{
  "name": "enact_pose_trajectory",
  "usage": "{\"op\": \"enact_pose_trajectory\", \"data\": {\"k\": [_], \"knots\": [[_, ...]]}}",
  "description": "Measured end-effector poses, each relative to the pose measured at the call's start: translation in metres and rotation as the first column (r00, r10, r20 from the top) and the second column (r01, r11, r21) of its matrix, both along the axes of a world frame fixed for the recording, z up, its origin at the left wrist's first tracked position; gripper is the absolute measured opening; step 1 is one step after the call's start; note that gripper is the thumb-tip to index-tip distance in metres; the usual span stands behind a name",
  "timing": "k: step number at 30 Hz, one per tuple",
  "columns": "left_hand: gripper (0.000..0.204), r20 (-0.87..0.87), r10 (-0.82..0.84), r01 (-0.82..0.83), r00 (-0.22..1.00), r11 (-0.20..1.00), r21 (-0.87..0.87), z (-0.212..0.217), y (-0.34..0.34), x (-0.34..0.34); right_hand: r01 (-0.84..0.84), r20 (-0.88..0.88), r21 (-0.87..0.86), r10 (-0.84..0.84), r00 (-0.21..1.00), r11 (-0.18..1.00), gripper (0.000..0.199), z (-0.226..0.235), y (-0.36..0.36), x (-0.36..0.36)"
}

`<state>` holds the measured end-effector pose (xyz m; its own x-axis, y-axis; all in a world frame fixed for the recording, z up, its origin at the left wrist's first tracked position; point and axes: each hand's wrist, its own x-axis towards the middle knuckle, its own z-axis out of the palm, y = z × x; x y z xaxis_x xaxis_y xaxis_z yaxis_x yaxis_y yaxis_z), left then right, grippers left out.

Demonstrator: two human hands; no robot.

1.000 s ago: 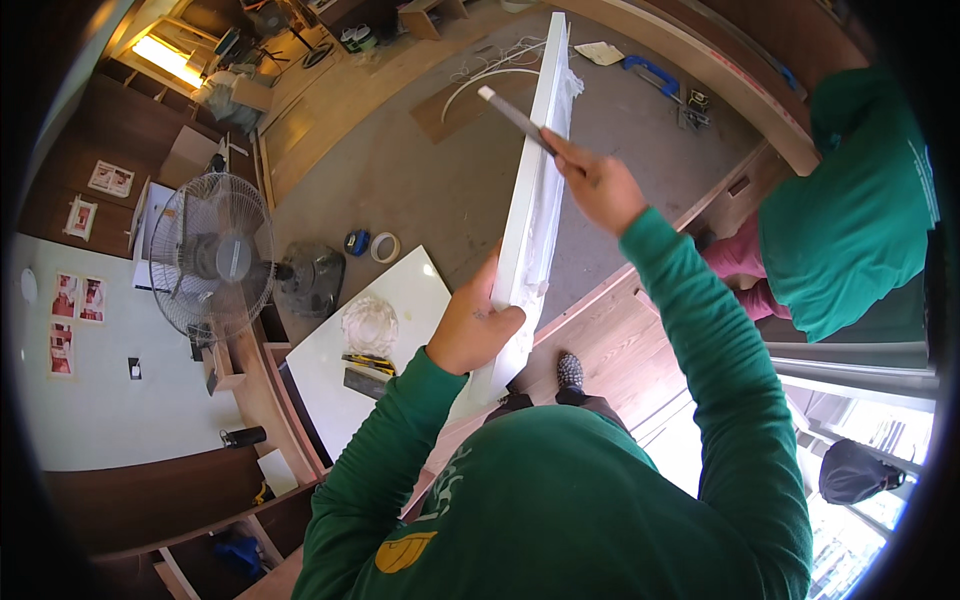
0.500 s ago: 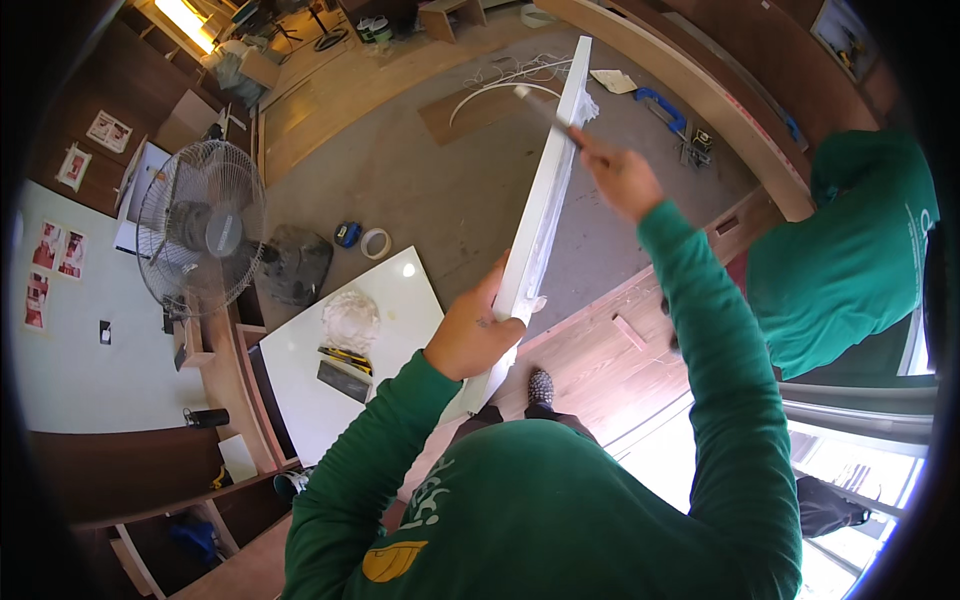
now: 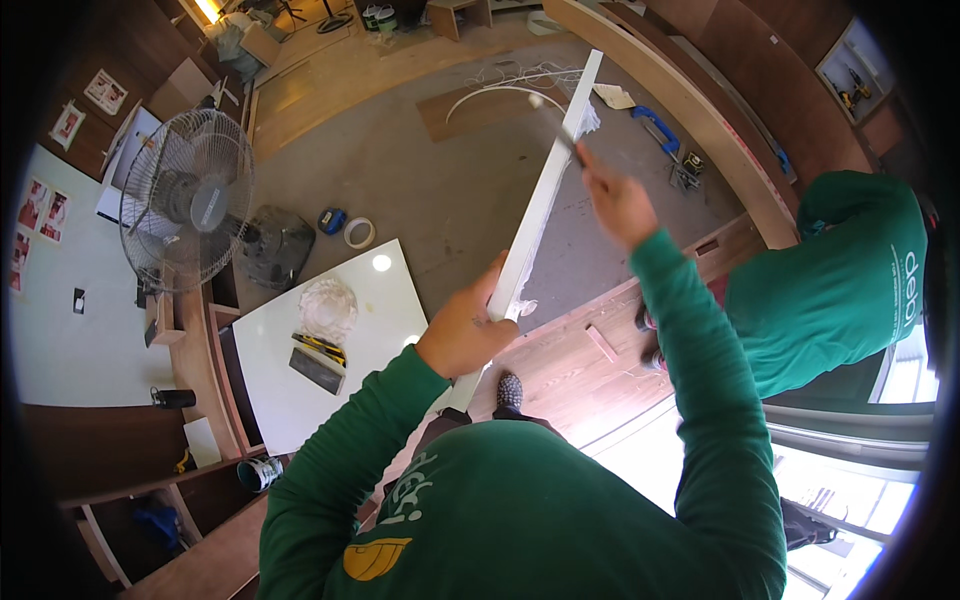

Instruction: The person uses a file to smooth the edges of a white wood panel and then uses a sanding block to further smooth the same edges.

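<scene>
My left hand [image 3: 462, 335] grips the white panel [image 3: 545, 200] upright to steady it; at one o'clock, my right hand [image 3: 620, 205] clasps a scraping tool [image 3: 556, 126] against its edge.

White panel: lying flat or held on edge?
On edge. The white panel shows only its thin edge, gripped low by the left hand; the right hand works a tool along it.
</scene>
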<state>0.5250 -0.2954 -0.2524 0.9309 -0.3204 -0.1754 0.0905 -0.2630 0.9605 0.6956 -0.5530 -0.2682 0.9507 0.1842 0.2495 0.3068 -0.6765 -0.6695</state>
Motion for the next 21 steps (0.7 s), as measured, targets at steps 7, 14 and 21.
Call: {"op": "enact_pose_trajectory", "data": {"k": [7,14,21], "knots": [[0.088,0.023,0.04,-0.039,0.999,0.998,-0.042,-0.003,0.009,-0.004,-0.146,-0.067,-0.023,0.144,0.987,0.989,0.041,0.0,0.014,-0.05],[0.087,0.01,0.031,-0.03,0.999,0.996,-0.089,0.0,-0.002,-0.004,-0.265,-0.017,0.047,0.266,0.964,0.963,0.042,0.018,0.021,-0.125],[0.082,0.004,0.01,-0.01,1.0,1.0,-0.008,0.002,-0.001,-0.001,-0.276,-0.065,0.029,0.278,0.959,0.961,0.045,0.01,0.021,-0.143]]}}
